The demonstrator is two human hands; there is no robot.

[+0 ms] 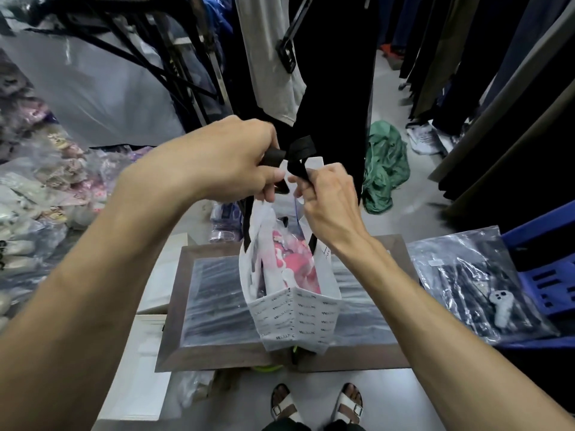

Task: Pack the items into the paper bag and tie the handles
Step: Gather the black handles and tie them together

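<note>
A white paper bag [295, 318] with small printed lettering stands on a wood-framed table [174, 309]. Pink and white packed items [292, 262] show inside its open top. Above the bag, two black ribbon handles [297, 154] meet and cross. My left hand [236, 160] is closed on one handle strap from the left. Gripping the other strap from the right is my right hand [326, 194], just beside the left. Both hands hold the straps above the bag's mouth.
A plastic-wrapped dark garment [476, 284] lies on a blue crate [547, 275] at right. Piles of bagged goods [40, 194] fill the left. Hanging clothes [333, 73] stand close behind the bag. A green cloth [385, 166] lies on the floor. White boxes [140, 368] sit beside the table.
</note>
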